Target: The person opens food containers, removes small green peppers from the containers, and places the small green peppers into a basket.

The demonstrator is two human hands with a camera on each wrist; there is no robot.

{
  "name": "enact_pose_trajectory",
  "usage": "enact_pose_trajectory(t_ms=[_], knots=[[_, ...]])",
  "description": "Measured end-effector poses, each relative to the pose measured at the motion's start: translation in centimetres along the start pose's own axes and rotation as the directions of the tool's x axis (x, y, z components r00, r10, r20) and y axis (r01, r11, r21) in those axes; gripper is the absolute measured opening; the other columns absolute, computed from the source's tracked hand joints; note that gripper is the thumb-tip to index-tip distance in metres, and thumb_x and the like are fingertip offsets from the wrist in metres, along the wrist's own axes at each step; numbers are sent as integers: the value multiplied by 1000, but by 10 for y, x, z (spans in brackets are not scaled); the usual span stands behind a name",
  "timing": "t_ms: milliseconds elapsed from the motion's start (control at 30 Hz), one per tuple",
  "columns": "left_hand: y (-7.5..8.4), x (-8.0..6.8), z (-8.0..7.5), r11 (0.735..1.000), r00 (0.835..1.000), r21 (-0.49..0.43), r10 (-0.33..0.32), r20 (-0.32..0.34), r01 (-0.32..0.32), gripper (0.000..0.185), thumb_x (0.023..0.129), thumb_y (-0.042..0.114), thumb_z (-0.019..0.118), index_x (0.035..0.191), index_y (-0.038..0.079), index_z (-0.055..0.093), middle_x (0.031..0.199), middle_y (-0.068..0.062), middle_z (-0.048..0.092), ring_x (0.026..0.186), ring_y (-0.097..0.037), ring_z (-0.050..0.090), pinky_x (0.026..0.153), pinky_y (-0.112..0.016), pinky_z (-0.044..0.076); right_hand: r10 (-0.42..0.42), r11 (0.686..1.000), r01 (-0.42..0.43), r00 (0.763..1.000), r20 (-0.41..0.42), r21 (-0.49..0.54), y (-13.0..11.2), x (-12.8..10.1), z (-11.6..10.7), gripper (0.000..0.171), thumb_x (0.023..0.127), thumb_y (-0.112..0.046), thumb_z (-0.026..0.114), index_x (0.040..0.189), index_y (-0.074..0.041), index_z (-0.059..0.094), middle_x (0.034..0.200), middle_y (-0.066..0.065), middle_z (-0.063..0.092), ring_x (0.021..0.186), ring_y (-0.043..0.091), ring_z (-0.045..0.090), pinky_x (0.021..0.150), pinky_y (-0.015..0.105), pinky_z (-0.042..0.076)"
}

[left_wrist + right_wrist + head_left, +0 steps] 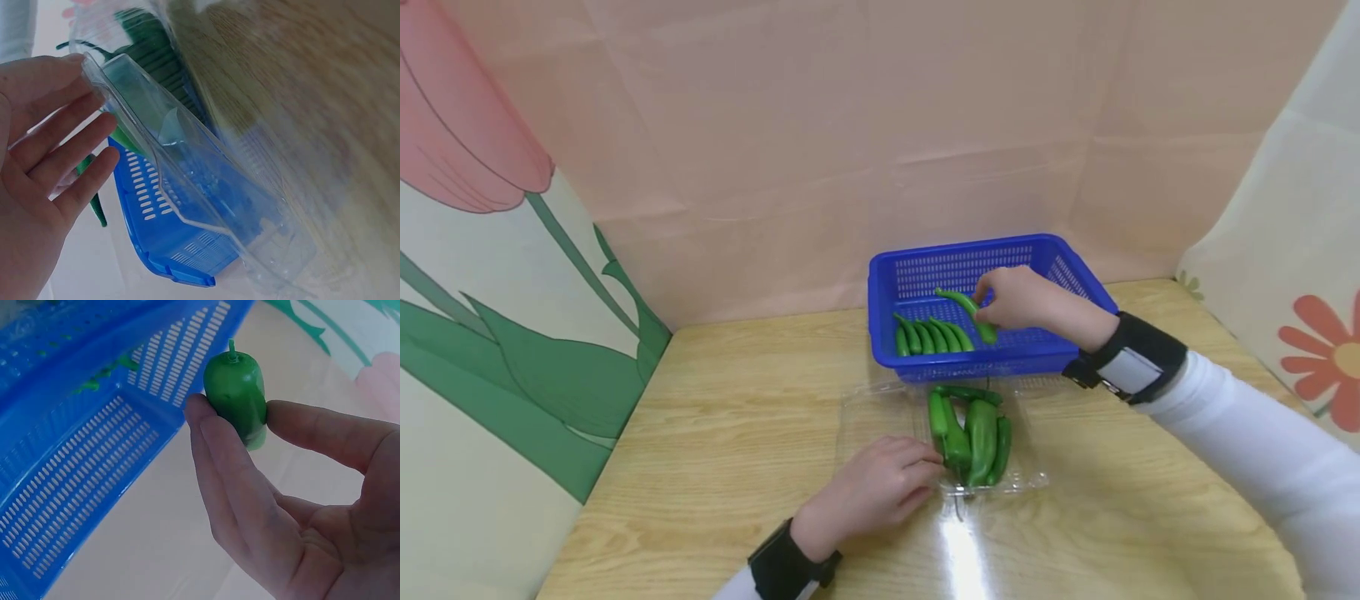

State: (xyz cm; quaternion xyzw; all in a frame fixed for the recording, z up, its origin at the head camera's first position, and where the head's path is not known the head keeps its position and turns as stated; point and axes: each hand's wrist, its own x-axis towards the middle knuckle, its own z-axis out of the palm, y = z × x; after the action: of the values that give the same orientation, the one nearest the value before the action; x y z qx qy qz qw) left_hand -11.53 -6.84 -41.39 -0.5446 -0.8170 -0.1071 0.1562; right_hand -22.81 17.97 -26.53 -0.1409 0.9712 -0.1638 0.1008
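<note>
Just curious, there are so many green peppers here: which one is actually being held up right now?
The green pepper pinched by the right hand above the blue basket; the others lie in the basket or the clear tray.

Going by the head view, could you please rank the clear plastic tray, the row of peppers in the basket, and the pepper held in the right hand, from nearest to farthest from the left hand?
1. Clear plastic tray: at the left hand's fingertips, right of it.
2. Row of peppers: beyond the tray, in the blue basket's front left.
3. Held pepper: farthest, pinched by the right hand above the basket.
</note>
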Motion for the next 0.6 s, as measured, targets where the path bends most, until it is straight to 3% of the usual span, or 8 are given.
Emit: enact_pose_trajectory(t_ms=[367,600], knots=[[2,-1,-2,1000,1000,19,7,-9,-6,23,86,21,68,108,15,69,111,4,67,106,-9,61,100,-22,46,85,991,-93,993,78,94,3,43,-10,31,88,-14,62,112,6,62,88,15,72,75,21,70,65,29,60],[1,-1,-2,1000,1000,27,4,-4,-4,24,86,21,67,110,16,68,112,4,67,108,-9,60,101,-22,45,115,985,-125,990,81,120,7,68,-13,20,84,-12,63,96,2,70,88,14,72,77,21,70,68,30,60]])
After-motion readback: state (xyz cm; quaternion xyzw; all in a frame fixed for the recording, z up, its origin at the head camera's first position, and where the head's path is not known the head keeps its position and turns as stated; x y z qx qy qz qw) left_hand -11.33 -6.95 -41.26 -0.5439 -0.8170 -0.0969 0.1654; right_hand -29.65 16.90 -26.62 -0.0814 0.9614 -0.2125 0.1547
